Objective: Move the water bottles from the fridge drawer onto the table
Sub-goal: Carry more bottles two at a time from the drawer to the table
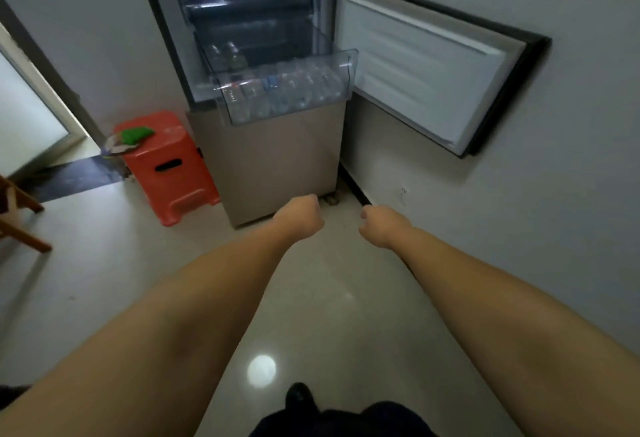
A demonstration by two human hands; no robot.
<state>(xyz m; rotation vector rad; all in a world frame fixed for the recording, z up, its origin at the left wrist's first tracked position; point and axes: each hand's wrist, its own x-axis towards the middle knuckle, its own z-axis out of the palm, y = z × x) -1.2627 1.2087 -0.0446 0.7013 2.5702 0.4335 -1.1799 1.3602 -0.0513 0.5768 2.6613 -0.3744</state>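
Inside the pulled-out clear plastic fridge drawer (287, 90) many clear water bottles (277, 88) remain unmoved; both hands, left (300, 214) and right (380, 226), are curled, nothing held.

pale grey walls (571, 166) and a glossy beige tile floor (311, 315) with a round light reflection (261, 370), an orange plastic stool (169, 166) left of the fridge, a wooden chair leg (20, 225) at far left, frosted glass door (27, 117) behind.
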